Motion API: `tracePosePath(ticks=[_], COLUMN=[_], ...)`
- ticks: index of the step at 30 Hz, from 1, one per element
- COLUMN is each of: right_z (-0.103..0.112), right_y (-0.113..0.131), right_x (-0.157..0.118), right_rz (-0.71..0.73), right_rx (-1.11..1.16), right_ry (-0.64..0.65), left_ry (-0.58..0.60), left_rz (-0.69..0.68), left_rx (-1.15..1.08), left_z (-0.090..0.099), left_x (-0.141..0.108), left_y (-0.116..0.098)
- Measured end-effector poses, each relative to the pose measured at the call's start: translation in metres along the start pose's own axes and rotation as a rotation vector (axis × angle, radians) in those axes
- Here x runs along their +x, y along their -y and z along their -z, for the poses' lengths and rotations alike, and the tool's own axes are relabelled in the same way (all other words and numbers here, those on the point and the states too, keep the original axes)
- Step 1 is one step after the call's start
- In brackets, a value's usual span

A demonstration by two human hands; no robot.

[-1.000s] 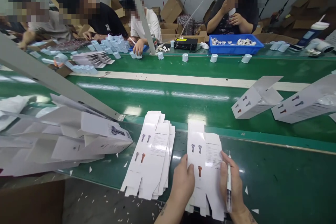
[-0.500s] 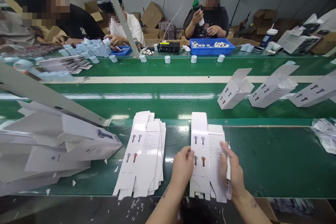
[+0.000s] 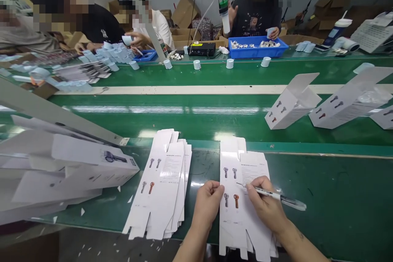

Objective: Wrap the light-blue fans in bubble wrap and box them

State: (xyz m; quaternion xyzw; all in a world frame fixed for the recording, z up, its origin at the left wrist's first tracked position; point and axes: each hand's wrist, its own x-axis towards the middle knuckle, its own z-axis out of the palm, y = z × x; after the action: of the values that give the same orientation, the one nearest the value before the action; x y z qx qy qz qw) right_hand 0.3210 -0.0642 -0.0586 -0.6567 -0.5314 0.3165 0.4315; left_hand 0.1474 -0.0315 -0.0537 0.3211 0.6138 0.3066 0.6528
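Right now our left hand [image 3: 208, 204] presses its fingers flat on the left edge of the flattened white carton [image 3: 242, 196] lying on the green bench [image 3: 322, 196]. Our right hand [image 3: 265, 204] pinches a pen [image 3: 276, 195], its tip touching the carton's printed panel. Another carton stack [image 3: 166, 184] lies just beside.

This is a factory packing line — a long green conveyor belt [image 3: 196, 118] runs across the middle of the frame, with folded white cartons [image 3: 291, 102] on it. Along the top, seated workers [image 3: 101, 24] face a blue parts bin [image 3: 258, 47] — brown cardboard boxes [image 3: 184, 10] are heaped behind them.
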Motion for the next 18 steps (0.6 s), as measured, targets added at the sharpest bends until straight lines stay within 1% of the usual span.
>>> tracePosePath(ticks=[4, 8, 11, 13, 15, 18], right_z=[-0.003, -0.004, 0.001, 0.006, 0.01, 0.012], right_y=[-0.001, 0.003, 0.008, 0.012, 0.014, 0.013], right_x=[-0.001, 0.003, 0.001, -0.008, -0.022, -0.044], right_rz=[0.024, 0.017, 0.061, 0.109, 0.138, 0.134], right_rx=[-0.062, -0.101, -0.087, -0.055, -0.035, -0.049], right_ry=[0.004, 0.011, -0.028, -0.038, 0.015, 0.201], left_ry=[-0.002, 0.01, 0.015, 0.01, 0.004, -0.008], left_rz=[0.0, -0.004, -0.008, -0.003, -0.003, -0.018], left_rx=[-0.017, -0.019, -0.013, 0.002, 0.015, 0.019], left_z=[0.0, 0.0, 0.0, 0.0, 0.0, -0.001], left_x=[0.0, 0.0, -0.001, -0.002, -0.002, -0.001], left_y=[0.002, 0.003, 0.001, 0.0, -0.001, -0.001])
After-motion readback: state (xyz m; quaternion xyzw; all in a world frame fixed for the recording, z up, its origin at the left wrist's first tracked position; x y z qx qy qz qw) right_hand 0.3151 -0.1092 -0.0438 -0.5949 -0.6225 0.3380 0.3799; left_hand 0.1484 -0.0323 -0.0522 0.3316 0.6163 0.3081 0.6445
